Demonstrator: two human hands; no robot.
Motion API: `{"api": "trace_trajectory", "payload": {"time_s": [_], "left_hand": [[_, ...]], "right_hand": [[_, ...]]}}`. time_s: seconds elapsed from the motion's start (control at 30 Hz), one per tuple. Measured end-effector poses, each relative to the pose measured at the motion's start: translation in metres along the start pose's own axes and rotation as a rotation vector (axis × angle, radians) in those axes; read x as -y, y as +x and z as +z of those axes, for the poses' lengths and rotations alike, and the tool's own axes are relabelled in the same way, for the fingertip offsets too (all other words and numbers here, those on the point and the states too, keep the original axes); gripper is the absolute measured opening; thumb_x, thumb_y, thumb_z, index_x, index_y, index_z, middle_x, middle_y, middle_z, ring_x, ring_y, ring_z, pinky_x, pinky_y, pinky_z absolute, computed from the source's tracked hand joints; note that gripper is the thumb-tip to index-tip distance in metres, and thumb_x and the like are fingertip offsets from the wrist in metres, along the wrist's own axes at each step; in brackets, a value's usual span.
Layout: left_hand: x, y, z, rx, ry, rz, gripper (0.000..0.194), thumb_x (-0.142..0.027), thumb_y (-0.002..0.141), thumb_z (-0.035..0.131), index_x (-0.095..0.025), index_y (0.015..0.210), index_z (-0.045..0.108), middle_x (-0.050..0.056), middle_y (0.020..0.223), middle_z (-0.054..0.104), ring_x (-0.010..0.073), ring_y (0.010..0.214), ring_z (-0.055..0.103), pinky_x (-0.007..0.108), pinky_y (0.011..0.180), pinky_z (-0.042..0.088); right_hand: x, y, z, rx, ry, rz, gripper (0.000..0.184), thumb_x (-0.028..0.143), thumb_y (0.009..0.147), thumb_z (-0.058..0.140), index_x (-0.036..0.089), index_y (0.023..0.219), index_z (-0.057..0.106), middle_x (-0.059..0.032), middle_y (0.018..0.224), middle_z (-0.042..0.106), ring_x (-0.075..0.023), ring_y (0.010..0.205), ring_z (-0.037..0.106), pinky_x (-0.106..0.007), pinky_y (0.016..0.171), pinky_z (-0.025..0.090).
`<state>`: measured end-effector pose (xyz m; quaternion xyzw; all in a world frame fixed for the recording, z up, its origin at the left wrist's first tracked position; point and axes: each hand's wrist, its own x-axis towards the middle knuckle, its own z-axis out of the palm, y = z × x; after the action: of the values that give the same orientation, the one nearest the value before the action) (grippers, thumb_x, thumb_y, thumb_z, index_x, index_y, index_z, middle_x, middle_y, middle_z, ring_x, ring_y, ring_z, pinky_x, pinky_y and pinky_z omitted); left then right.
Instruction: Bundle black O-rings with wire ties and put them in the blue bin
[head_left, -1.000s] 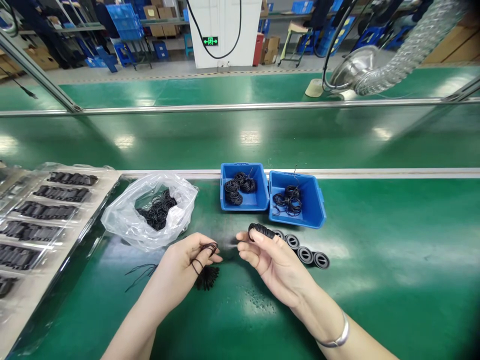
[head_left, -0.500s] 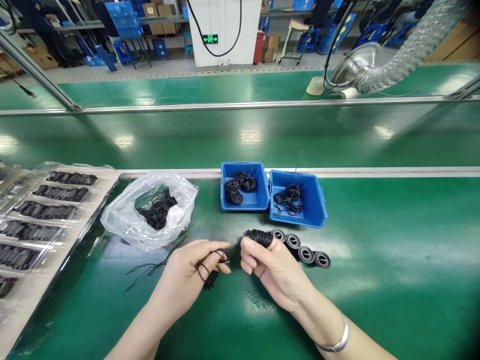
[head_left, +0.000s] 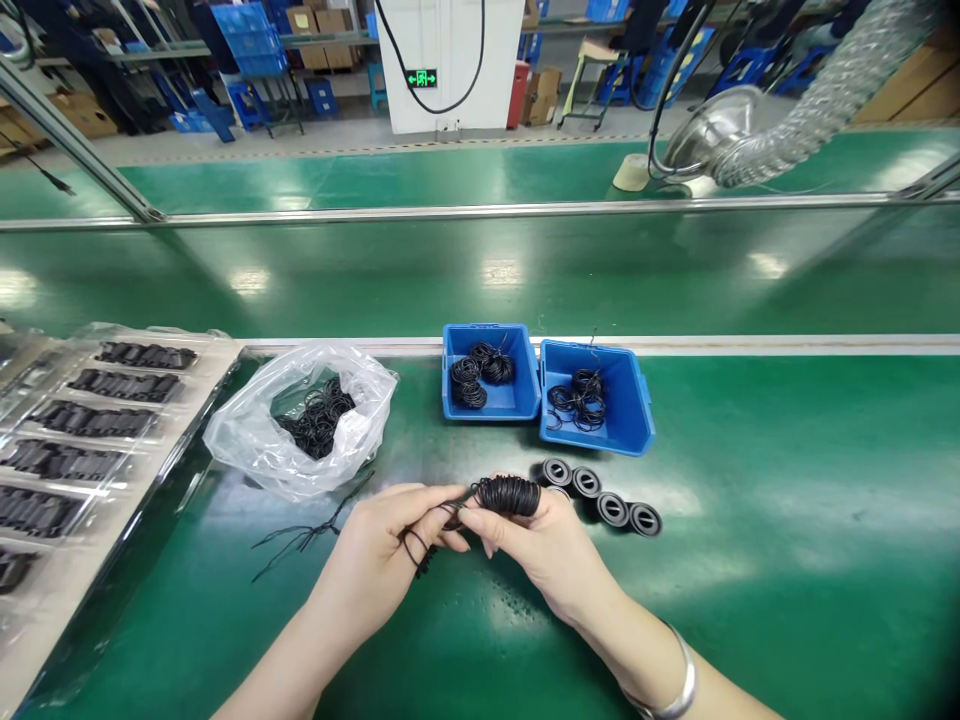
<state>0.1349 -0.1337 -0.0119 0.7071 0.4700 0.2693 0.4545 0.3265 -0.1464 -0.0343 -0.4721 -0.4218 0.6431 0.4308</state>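
My left hand (head_left: 386, 535) pinches a few thin black O-rings (head_left: 412, 547) between thumb and fingers, with some loops hanging over the fingers. A thick row of the same rings (head_left: 508, 495) is threaded on the index finger of my right hand (head_left: 555, 560). The right thumb presses against the left fingertips, closed at the rings. A dark bunch of rings (head_left: 426, 562) shows partly below the left fingers, mostly hidden. Loose black strands (head_left: 304, 535) lie on the green table left of my left hand.
A clear plastic bag (head_left: 251, 440) full of black rings stands at left. Two blue bins (head_left: 491, 405) (head_left: 630, 430) hold ring bundles behind my hands. Several round black parts (head_left: 613, 510) lie right of my hand. Trays (head_left: 161, 500) of black pieces line the left edge.
My hands have come together, the left moving right and the right moving slightly left and down. The right thumb and fingers have closed onto the rings at the left fingertips.
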Motion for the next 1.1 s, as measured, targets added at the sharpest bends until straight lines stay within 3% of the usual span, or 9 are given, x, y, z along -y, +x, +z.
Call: {"api": "trace_trajectory", "payload": {"time_s": [0.27,0.43,0.57,0.67,0.83,1.0,1.1], "left_hand": [[0.004,-0.001,0.003,0.022,-0.127,-0.058,0.031,-0.028,0.099,0.05,-0.022,0.12,0.073,0.007,0.092,0.074,0.0179,0.075,0.077,0.029,0.072,0.064],[0.005,0.0,0.001,0.024,-0.168,-0.096,0.032,-0.028,0.099,0.049,-0.021,0.12,0.072,0.007,0.093,0.071,0.0169,0.075,0.077,0.029,0.073,0.063],[0.006,0.0,-0.006,0.015,-0.12,-0.21,0.028,-0.029,0.097,0.052,-0.018,0.113,0.072,0.007,0.091,0.076,0.0182,0.076,0.078,0.028,0.072,0.063],[0.004,0.001,-0.009,0.042,-0.135,-0.254,0.026,-0.032,0.097,0.054,-0.017,0.111,0.07,0.008,0.094,0.078,0.0203,0.085,0.078,0.03,0.08,0.063],[0.003,0.001,-0.007,0.037,-0.201,-0.213,0.029,-0.035,0.097,0.054,-0.017,0.113,0.07,0.009,0.104,0.077,0.0218,0.091,0.078,0.033,0.083,0.064],[0.002,-0.001,-0.005,0.043,-0.156,-0.171,0.03,-0.033,0.098,0.052,-0.017,0.113,0.073,0.008,0.094,0.077,0.0198,0.078,0.079,0.03,0.074,0.065],[0.001,-0.001,-0.004,0.029,-0.151,-0.16,0.029,-0.031,0.098,0.052,-0.018,0.113,0.073,0.007,0.09,0.077,0.0188,0.074,0.079,0.029,0.071,0.064]], "right_hand": [[0.002,0.0,-0.002,0.033,0.079,0.062,0.027,0.038,0.079,0.08,0.016,0.067,0.07,0.0026,0.057,0.058,-0.0107,0.056,0.049,-0.026,0.058,0.039],[0.007,0.002,-0.003,0.026,0.381,0.151,0.027,0.035,0.082,0.08,0.015,0.069,0.068,0.0049,0.055,0.051,-0.0084,0.054,0.046,-0.023,0.056,0.041],[0.013,0.004,-0.006,-0.037,0.588,0.171,0.019,0.033,0.082,0.08,0.015,0.081,0.073,-0.0001,0.075,0.061,-0.0112,0.068,0.058,-0.024,0.062,0.053],[0.016,0.004,-0.007,-0.045,0.609,0.151,0.017,0.028,0.08,0.082,0.015,0.087,0.076,-0.0037,0.089,0.069,-0.0142,0.078,0.066,-0.025,0.07,0.059],[0.015,0.005,-0.008,-0.053,0.574,0.165,0.017,0.029,0.081,0.081,0.014,0.089,0.078,-0.0096,0.104,0.074,-0.0173,0.085,0.072,-0.023,0.072,0.06],[0.012,0.005,-0.008,-0.043,0.579,0.151,0.016,0.031,0.081,0.081,0.015,0.084,0.078,-0.0047,0.091,0.074,-0.0153,0.08,0.071,-0.022,0.069,0.06],[0.011,0.005,-0.009,-0.035,0.562,0.159,0.017,0.03,0.081,0.082,0.015,0.089,0.078,-0.0058,0.095,0.075,-0.0135,0.077,0.071,-0.022,0.071,0.06]]}}
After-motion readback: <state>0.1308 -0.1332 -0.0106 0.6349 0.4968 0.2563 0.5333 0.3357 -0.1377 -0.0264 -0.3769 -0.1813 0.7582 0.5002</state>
